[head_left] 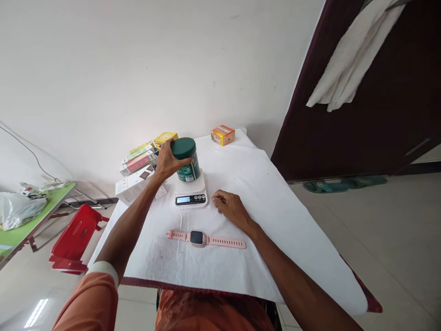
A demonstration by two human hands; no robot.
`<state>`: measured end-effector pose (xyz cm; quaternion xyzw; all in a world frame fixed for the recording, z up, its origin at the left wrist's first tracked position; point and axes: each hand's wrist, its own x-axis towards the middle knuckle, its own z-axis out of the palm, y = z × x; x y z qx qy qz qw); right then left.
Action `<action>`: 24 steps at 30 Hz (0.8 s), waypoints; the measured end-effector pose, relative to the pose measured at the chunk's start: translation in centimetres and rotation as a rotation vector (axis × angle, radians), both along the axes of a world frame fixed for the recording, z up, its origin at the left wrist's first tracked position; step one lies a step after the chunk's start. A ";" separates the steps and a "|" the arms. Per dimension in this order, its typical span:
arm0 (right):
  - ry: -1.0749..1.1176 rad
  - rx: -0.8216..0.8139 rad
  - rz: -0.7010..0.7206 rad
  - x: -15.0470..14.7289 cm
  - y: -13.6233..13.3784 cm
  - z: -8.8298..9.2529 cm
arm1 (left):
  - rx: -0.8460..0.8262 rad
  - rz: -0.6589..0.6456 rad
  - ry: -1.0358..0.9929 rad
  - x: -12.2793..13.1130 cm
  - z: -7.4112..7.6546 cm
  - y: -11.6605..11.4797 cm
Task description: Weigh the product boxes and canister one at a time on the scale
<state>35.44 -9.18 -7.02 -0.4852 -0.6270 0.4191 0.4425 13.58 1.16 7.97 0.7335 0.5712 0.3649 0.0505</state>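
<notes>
My left hand (169,161) grips a dark green lidded canister (189,171) from its left side, thumb across the front. The canister is upright at the white digital kitchen scale (190,187); whether its base touches the platform I cannot tell. The scale's lit display seems to read 0. Just right of the scale, my right hand (231,209) rests on the white cloth with fingers curled in and nothing visible in them. Nearer to me lies a pink smartwatch (197,237), its strap stretched out flat and its dark screen facing up.
Several small boxes (138,164) stand left of the canister, beside a yellow box (166,137). An orange box (223,135) sits at the back near the wall. Left of the table are a red chair (76,236) and a green table (37,216) with a plastic bag (20,209).
</notes>
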 end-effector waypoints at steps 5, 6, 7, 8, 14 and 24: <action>-0.004 -0.025 -0.004 0.1 -0.4 0.2 | 0.031 0.025 -0.061 3.1 1.9 4.0; -0.002 -0.027 -0.004 0.1 -0.4 0.2 | 0.018 0.028 -0.064 3.7 1.8 4.9; -0.001 -0.027 -0.002 0.1 -0.4 0.2 | 0.002 0.033 -0.063 4.3 1.5 5.7; 0.001 -0.026 0.000 0.1 -0.4 0.1 | -0.017 0.038 -0.059 4.8 1.1 6.5; -0.014 -0.026 0.008 0.2 -0.1 -0.2 | -0.130 0.124 -0.036 5.2 -2.8 9.2; -0.033 -0.156 -0.007 0.4 -0.4 0.3 | -0.122 0.238 -0.080 3.1 -4.6 9.2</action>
